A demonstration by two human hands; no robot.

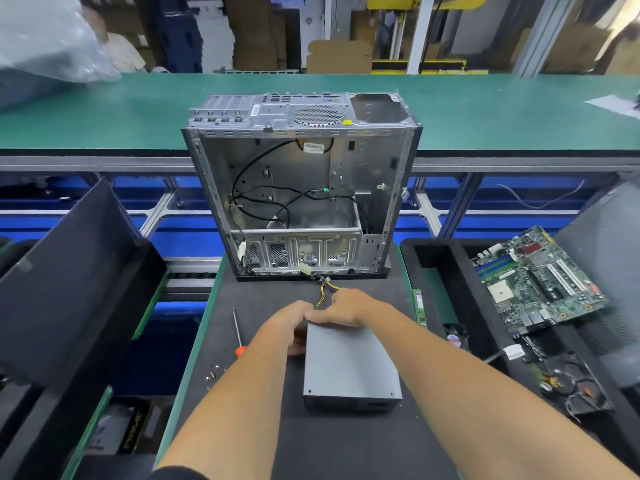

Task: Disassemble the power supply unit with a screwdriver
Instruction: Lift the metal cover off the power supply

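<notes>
A grey metal power supply unit (349, 368) lies flat on the black mat in front of me. My left hand (289, 325) grips its far left corner. My right hand (349, 306) rests on its far edge, fingers around the yellow and black cable bundle (323, 292) that runs out toward the case. A screwdriver (238, 332) with an orange handle lies on the mat to the left of my left arm, untouched. Several small loose screws (213, 372) sit near it.
An open, gutted computer case (301, 181) stands upright just beyond the unit. A motherboard (540, 282) and a fan lie in the black tray at right. A memory stick (419, 306) lies at the mat's right edge. Dark bins flank the left side.
</notes>
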